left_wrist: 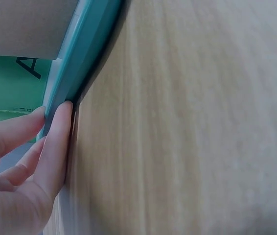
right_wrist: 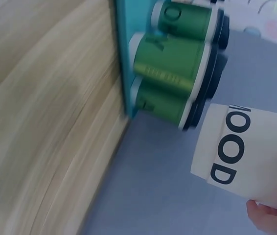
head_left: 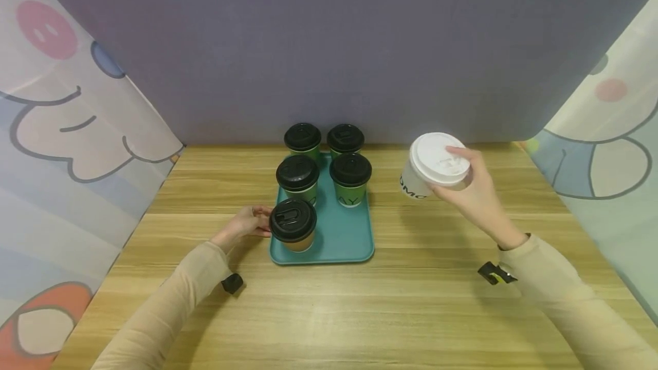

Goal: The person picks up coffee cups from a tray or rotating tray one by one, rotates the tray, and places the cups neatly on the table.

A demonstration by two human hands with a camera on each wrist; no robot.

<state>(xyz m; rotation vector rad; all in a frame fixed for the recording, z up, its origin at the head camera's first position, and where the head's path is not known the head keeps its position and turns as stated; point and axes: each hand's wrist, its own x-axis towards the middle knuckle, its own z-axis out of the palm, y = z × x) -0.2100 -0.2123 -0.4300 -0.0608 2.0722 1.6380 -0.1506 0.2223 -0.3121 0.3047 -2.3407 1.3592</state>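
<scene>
Above the right side of the table, my right hand (head_left: 478,201) grips a white paper cup (head_left: 415,176) with a white lid, tilted a little. Dark letters run round its lower wall, seen close up in the right wrist view. My left hand (head_left: 248,223) pinches the left rim of a teal tray (head_left: 341,240), thumb on the inner side and a finger along the outside. On the tray, a brown cup (head_left: 298,242) with a black lid stands nearest that hand. Behind it are several green cups (head_left: 351,194), also black-lidded, in two columns.
The tray lies on a wood-grain table (head_left: 329,307), its far end near a grey-purple partition (head_left: 329,50). Cloths (head_left: 606,147) with cartoon prints hang along both sides. A black wrist device (head_left: 496,273) sits at the right cuff.
</scene>
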